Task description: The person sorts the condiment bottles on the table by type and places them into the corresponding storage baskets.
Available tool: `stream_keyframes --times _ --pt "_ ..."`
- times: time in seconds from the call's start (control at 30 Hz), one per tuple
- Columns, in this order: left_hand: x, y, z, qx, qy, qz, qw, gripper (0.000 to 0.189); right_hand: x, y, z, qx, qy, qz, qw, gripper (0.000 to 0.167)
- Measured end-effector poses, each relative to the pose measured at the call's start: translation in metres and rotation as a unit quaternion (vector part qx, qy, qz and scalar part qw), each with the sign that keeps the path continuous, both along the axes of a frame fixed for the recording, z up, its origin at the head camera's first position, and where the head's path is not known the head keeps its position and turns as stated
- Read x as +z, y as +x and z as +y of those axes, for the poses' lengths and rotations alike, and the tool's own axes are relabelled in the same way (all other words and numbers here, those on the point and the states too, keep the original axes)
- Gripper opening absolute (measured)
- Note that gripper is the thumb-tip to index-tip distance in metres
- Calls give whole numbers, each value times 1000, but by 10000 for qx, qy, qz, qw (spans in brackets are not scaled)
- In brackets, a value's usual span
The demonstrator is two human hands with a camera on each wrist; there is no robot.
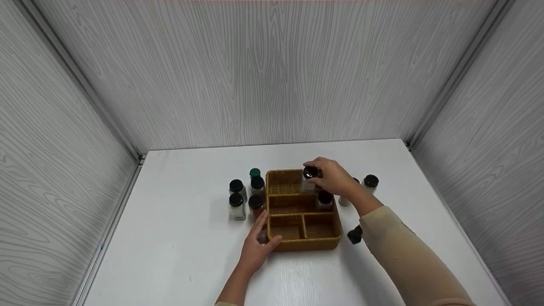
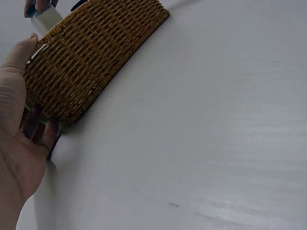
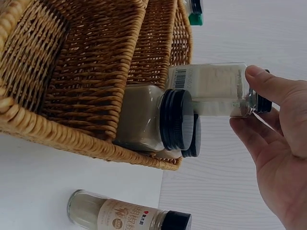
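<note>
My right hand [image 1: 333,177] pinches a clear spice jar [image 3: 211,88] with pale powder and a black cap just below that cap. The jar is upright over the back compartment of a brown wicker basket [image 1: 304,245], its lower end behind a divider. A second black-capped jar [image 3: 141,117] stands in the middle compartment at the right; behind it another black cap [image 3: 195,139] shows, its jar mostly hidden. My left hand [image 1: 255,250] holds the basket's near left corner, thumb [image 2: 21,52] at the front rim and fingers along the left side.
Left of the basket stand several jars, among them a white-filled jar [image 1: 237,208], a reddish one [image 1: 256,204] and one with a green cap [image 1: 255,172]. To the right are a labelled jar [image 3: 124,213], a black-capped jar [image 1: 371,182] and dark caps [image 1: 354,236] partly behind my sleeve.
</note>
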State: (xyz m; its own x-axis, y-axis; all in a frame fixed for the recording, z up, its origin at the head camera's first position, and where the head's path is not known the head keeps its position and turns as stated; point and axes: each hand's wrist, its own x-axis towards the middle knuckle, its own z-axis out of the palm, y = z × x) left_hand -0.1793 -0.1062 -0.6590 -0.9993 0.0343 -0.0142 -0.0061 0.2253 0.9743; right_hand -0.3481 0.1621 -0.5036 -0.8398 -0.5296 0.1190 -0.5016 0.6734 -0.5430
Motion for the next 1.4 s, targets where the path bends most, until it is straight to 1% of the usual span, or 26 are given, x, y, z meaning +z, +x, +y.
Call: stream_keyframes --times 0.13,0.33,0.67,0.9,1.1,1.4 --pt "0 0 0 1 26 25 10000 84 -3 -2 0 55 118 0 9999 54" --pt "1 1 0 -46 112 -32 9999 84 -7 -4 -1 81 285 -72 9995 54" --pt "0 1 -1 -62 186 -91 9998 85 -17 -6 -2 67 361 -197 9991 49" --pt "2 2 0 -70 63 -143 9999 87 -19 -7 -1 209 522 -67 9984 51" --pt "1 1 -1 -60 77 -143 9999 87 -23 -10 -2 210 522 -208 9982 52" --pt "2 2 -1 -34 18 -133 9999 86 -28 -12 -2 242 521 -252 9980 50"
